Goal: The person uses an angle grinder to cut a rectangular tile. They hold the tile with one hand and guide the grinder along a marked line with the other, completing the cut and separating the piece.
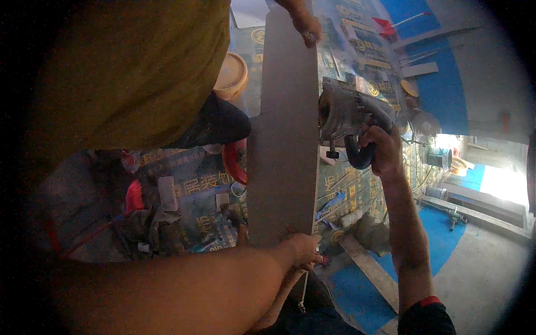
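Observation:
A long, flat grey board (285,128) runs from near to far across the middle. My left hand (301,249) is closed on its right edge at the near end. A fingertip shows by the board's left edge; whose it is I cannot tell. My right hand (382,148) grips the curved black handle of a dusty handheld power saw (352,109). The saw's metal guard is at the board's right edge; its blade is hidden. Another person's hand (307,28) holds the board's far end.
A person in a mustard shirt (134,67) is close on the left. Beyond the board lie a round orange-tan lid (233,72) and printed floor sheeting (357,192). A wooden strip (368,271) and blue sheeting (357,296) are at the near right, buckets (438,158) farther right.

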Demonstrator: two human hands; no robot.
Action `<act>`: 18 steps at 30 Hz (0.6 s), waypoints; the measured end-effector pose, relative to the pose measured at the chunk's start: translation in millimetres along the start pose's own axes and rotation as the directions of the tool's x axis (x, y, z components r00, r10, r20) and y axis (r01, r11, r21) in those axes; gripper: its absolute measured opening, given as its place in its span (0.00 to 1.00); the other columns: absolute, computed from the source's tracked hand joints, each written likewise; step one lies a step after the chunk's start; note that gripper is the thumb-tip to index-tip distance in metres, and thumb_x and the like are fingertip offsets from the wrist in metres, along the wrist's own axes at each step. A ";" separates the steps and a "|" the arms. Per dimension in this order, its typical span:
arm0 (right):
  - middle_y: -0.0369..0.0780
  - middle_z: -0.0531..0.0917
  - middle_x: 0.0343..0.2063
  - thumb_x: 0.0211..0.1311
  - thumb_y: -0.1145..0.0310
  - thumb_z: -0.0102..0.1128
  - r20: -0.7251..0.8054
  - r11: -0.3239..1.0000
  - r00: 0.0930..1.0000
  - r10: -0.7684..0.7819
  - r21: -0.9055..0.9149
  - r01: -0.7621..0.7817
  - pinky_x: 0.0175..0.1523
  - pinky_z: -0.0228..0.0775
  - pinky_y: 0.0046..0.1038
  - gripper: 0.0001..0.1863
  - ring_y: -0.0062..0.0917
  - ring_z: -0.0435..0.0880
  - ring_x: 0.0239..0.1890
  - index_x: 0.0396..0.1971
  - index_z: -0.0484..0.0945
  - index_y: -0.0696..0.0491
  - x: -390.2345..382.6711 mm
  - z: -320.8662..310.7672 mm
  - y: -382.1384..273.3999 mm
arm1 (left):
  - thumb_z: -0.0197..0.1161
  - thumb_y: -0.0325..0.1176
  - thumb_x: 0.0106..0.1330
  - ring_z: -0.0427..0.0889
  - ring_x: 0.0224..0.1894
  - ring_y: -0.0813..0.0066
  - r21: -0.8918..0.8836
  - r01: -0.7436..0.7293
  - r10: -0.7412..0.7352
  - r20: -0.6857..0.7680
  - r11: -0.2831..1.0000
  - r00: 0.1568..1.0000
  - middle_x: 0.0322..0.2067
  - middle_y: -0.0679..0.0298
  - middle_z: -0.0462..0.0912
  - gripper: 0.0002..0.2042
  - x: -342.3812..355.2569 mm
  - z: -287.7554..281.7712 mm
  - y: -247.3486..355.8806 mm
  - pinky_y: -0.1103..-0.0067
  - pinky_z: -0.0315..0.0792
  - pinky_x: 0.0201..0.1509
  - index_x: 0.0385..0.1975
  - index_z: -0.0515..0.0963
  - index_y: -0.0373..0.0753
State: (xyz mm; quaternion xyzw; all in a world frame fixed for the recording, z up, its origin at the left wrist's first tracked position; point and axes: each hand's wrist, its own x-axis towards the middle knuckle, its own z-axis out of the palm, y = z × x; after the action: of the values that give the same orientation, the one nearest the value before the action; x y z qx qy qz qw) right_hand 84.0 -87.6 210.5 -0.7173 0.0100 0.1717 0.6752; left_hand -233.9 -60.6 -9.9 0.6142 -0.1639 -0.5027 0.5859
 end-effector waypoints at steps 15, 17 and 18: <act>0.38 0.75 0.19 0.47 0.75 0.53 0.026 0.999 1.000 -0.008 -0.043 0.009 0.30 0.67 0.26 0.06 0.23 0.74 0.21 0.28 0.74 0.58 -4.1 1.3 -6.3 | 0.69 0.50 0.59 0.83 0.44 0.54 0.087 0.227 -0.235 0.107 0.970 0.966 0.44 0.51 0.83 0.30 -84.1 -96.3 131.7 0.64 0.77 0.41 0.54 0.71 0.36; 0.38 0.74 0.19 0.46 0.75 0.53 -0.008 0.999 1.000 0.024 -0.032 -0.024 0.30 0.67 0.25 0.06 0.24 0.74 0.21 0.28 0.74 0.58 -3.2 3.3 -5.1 | 0.69 0.51 0.59 0.84 0.44 0.54 0.163 0.238 -0.253 0.075 0.958 0.965 0.44 0.51 0.83 0.30 -76.9 -91.7 127.4 0.64 0.77 0.41 0.54 0.71 0.35; 0.38 0.74 0.19 0.46 0.75 0.53 -0.026 0.999 0.999 0.040 -0.030 -0.041 0.30 0.67 0.25 0.07 0.24 0.74 0.21 0.28 0.74 0.58 -3.0 3.9 -5.0 | 0.69 0.51 0.59 0.84 0.44 0.54 0.200 0.241 -0.257 0.059 0.950 0.965 0.44 0.51 0.83 0.30 -72.4 -88.7 124.2 0.63 0.76 0.42 0.54 0.71 0.35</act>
State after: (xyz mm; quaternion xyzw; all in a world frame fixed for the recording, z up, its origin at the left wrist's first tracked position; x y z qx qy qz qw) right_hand 81.5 -84.0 216.1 -0.7293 0.0303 0.1763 0.6604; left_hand -145.9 13.6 113.8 0.6616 -0.1572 -0.5800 0.4486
